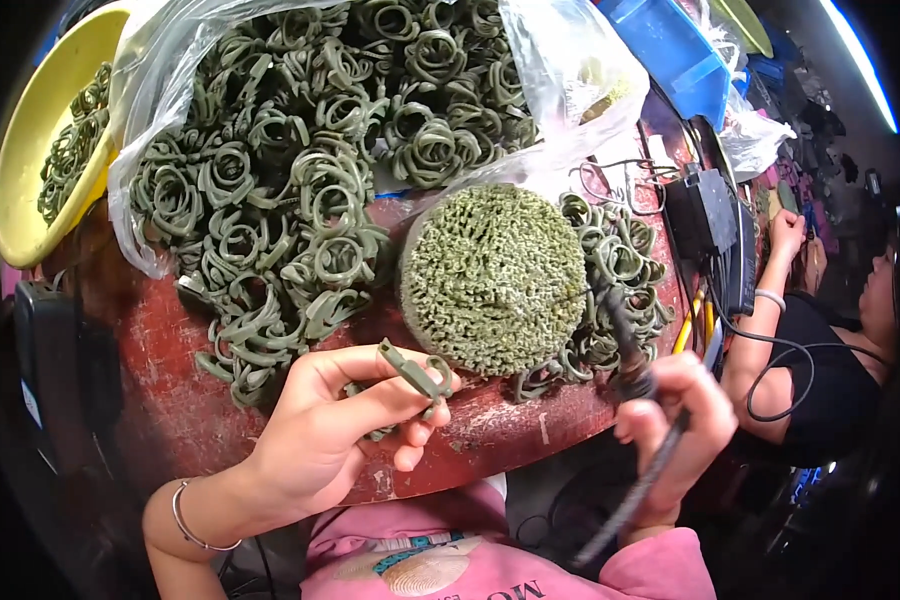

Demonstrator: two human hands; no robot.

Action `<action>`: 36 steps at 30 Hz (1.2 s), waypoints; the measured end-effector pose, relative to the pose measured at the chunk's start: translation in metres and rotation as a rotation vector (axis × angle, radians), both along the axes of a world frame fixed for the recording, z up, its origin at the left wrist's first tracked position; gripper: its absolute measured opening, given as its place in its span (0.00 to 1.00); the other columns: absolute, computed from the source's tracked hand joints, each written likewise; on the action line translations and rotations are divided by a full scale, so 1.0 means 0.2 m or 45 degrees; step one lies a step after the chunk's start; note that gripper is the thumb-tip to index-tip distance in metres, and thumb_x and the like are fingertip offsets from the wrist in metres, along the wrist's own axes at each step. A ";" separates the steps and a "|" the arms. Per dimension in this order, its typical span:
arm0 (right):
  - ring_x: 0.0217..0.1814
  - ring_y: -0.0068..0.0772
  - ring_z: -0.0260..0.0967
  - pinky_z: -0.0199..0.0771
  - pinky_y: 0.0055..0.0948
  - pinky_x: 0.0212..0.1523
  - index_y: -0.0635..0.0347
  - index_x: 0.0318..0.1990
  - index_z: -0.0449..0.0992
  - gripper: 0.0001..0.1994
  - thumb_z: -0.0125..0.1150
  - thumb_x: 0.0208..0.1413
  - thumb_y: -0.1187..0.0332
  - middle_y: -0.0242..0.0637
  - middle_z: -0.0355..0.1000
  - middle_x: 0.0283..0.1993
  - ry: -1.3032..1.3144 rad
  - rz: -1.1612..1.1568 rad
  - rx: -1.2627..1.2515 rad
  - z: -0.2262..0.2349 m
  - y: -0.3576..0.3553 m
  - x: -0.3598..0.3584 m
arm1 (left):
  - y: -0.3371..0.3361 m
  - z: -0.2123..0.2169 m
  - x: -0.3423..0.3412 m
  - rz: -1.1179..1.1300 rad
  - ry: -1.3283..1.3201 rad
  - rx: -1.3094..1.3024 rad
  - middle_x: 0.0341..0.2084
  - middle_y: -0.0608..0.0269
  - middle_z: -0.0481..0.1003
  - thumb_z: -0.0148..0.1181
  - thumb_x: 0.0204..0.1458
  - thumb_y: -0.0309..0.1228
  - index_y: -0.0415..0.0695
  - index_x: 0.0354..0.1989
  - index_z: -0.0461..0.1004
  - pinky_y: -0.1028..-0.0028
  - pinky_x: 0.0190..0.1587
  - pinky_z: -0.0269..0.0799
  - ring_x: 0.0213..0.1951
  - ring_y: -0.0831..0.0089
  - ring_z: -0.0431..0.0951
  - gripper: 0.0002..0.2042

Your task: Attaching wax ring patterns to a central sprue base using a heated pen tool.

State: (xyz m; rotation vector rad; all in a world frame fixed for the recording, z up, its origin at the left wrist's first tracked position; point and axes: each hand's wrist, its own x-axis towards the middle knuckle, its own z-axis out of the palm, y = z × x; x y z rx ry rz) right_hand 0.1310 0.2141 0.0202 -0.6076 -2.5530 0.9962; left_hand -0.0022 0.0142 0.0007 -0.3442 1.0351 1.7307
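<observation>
1. One olive-green plastic clip [416, 374] sits pinched between the thumb and forefinger of the left hand [335, 430], just above the near edge of the red counter [490, 430].
2. The left hand is half closed around the clip, palm turned up and inward, the other fingers curled beneath it; a thin bracelet [195, 520] circles the wrist.
3. The right hand [670, 430] is closed around a dark pen-like tool [635, 400], held slanted, its tip pointing up toward the pile while its cord trails down toward the lap.
4. The clip and the tool tip are near each other but apart.
5. Just beyond both hands stands a round dense bundle of green pieces [495, 275], with loose green rings [620, 270] to its right.
6. Farther back, a clear plastic bag [560, 60] spills a large heap of green coiled rings [300, 170] across the counter.
7. A yellow bowl [30, 150] holding more rings stands at the far left.
8. A black box with wires [700, 210] and a blue bin [670, 45] lie to the right, beside another person's arm [770, 300].
</observation>
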 end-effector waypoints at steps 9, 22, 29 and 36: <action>0.21 0.33 0.67 0.67 0.24 0.23 0.63 0.28 0.67 0.19 0.73 0.31 0.69 0.39 0.67 0.24 0.001 0.147 0.254 -0.11 -0.07 0.06 | -0.02 0.00 0.00 -0.011 -0.021 0.028 0.23 0.54 0.70 0.52 0.49 0.22 0.33 0.32 0.70 0.78 0.18 0.63 0.22 0.74 0.69 0.05; 0.21 0.30 0.69 0.68 0.21 0.19 0.64 0.28 0.64 0.21 0.74 0.31 0.67 0.40 0.70 0.23 0.178 0.342 -0.511 -0.28 -0.21 0.15 | -0.02 -0.05 0.01 0.008 -0.041 0.129 0.32 0.49 0.71 0.52 0.48 0.20 0.35 0.36 0.70 0.76 0.17 0.65 0.27 0.70 0.72 0.07; 0.21 0.30 0.70 0.69 0.21 0.20 0.64 0.27 0.64 0.20 0.73 0.31 0.69 0.41 0.70 0.23 0.162 0.386 -0.452 -0.26 -0.20 0.11 | -0.03 -0.05 0.01 -0.002 -0.040 0.113 0.32 0.49 0.71 0.53 0.48 0.22 0.32 0.35 0.70 0.76 0.17 0.66 0.27 0.70 0.73 0.07; 0.21 0.31 0.70 0.70 0.22 0.20 0.64 0.27 0.63 0.21 0.74 0.31 0.69 0.42 0.70 0.23 0.140 0.394 -0.457 -0.26 -0.20 0.12 | -0.02 -0.03 0.01 -0.004 -0.047 0.080 0.32 0.48 0.71 0.53 0.49 0.22 0.31 0.35 0.70 0.76 0.17 0.66 0.27 0.70 0.72 0.07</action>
